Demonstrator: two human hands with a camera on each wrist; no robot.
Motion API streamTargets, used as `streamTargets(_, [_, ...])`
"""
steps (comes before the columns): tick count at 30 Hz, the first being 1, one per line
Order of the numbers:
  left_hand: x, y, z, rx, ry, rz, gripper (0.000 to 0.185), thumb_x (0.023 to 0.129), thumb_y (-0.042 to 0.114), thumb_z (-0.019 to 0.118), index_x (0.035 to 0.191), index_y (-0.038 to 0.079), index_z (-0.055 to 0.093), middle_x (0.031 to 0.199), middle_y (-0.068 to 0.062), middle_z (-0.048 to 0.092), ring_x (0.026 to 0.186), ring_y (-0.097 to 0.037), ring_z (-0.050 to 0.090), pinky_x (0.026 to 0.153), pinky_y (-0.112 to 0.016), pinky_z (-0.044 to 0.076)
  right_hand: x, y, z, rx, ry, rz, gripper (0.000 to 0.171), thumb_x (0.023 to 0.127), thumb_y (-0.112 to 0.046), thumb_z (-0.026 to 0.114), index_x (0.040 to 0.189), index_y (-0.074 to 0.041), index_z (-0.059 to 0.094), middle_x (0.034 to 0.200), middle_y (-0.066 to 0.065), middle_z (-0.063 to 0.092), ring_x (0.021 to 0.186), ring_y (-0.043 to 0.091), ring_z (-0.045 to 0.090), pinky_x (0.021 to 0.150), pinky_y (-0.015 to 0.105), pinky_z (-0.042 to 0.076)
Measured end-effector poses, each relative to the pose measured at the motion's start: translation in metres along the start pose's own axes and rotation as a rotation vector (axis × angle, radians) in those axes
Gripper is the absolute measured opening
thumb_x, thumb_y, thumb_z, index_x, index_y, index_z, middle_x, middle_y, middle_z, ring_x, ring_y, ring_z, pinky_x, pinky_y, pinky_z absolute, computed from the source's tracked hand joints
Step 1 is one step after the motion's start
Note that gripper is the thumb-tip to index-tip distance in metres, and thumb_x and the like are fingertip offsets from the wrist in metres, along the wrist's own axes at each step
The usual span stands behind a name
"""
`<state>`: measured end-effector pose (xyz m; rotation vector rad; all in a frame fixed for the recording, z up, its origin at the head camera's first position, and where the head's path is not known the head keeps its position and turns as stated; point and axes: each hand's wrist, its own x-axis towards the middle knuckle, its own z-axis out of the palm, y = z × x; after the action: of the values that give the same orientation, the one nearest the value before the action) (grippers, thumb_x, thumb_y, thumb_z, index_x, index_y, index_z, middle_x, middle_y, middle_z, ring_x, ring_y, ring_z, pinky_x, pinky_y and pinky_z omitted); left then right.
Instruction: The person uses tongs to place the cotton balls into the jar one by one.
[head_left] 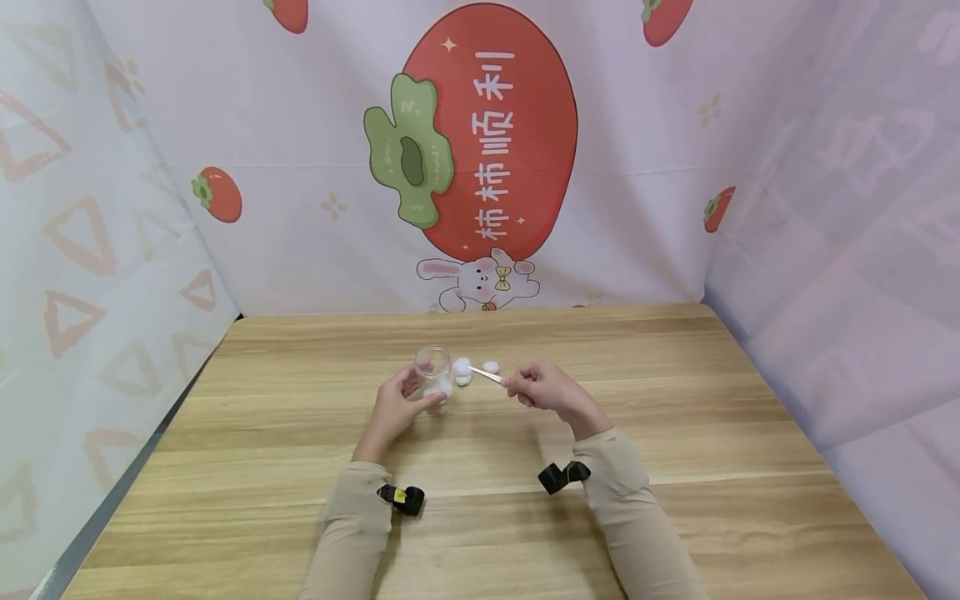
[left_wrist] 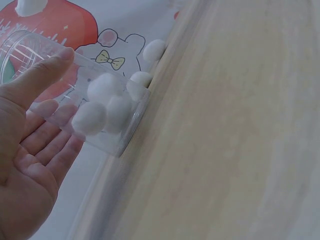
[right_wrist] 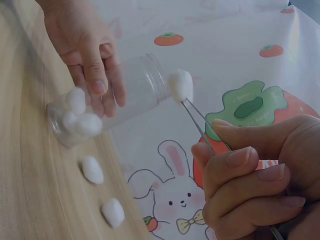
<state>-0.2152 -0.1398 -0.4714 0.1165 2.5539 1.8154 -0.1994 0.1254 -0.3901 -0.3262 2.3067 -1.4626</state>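
A person seated at a wooden table [head_left: 675, 433] moves cotton balls into a small clear plastic jar [right_wrist: 132, 92] with metal tweezers [right_wrist: 200, 122]. The left hand [head_left: 396, 408] wraps its thumb and fingers around the jar, which stands on the tabletop just left of the loose balls. The right hand [head_left: 546, 387] pinches the tweezers, whose thin tips clamp one cotton ball [right_wrist: 181, 85] right at the jar's open mouth.

The work appears to be roughly halfway: about three balls [left_wrist: 102, 107] already sit bunched at the bottom of the jar, one is going in, and two more cotton balls [right_wrist: 102, 190] lie on the table just beside the jar, untouched.

The jar is a see-through cylinder with a ribbed neck and no lid in view. The balls are white, soft and fluffy, slightly irregular in shape. The tweezers are slim, shiny and springy-looking. The tabletop is pale, smooth wood grain. Behind it hangs a cloth backdrop [head_left: 487, 133] printed with a large red persimmon and a cartoon rabbit.
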Motion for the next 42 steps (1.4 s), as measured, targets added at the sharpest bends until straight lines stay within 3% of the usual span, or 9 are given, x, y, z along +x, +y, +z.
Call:
streamTargets(8, [0.001,-0.003,0.0,-0.007,-0.003,0.054,0.064,0.075,0.012,0.082,0.131,-0.001,0.054,0.13,-0.026,0.059,0.124,-0.038,0.058,0.109,-0.04,0.05,0.003,-0.005,0.0,-0.01,0.002,-0.008,0.027,0.097,-0.015,0.055,0.081,0.007,0.059,0.052,-0.006,0.041,0.046,0.004,0.03,0.042,0.014,0.021])
streamTargets(32, [0.0,-0.003,0.0,-0.022,-0.004,0.058,0.062,0.073,0.013,0.083,0.129,0.002,0.057,0.132,-0.02,0.061,0.126,-0.033,0.058,0.111,-0.035,0.049,0.016,-0.014,0.003,-0.024,0.007,0.032,0.028,0.098,-0.019,0.055,0.079,0.002,0.06,0.052,-0.006,0.042,0.046,0.005,0.03,0.042,0.015,0.023])
streamTargets(42, [0.0,-0.002,0.0,0.0,0.0,0.034,0.069,0.076,0.013,0.081,0.135,-0.004,0.049,0.134,-0.028,0.056,0.126,-0.039,0.056,0.111,-0.04,0.048,0.021,-0.022,0.008,-0.022,0.005,0.011,0.028,0.097,-0.017,0.056,0.078,0.002,0.061,0.052,-0.006,0.042,0.047,0.005,0.03,0.043,0.015,0.023])
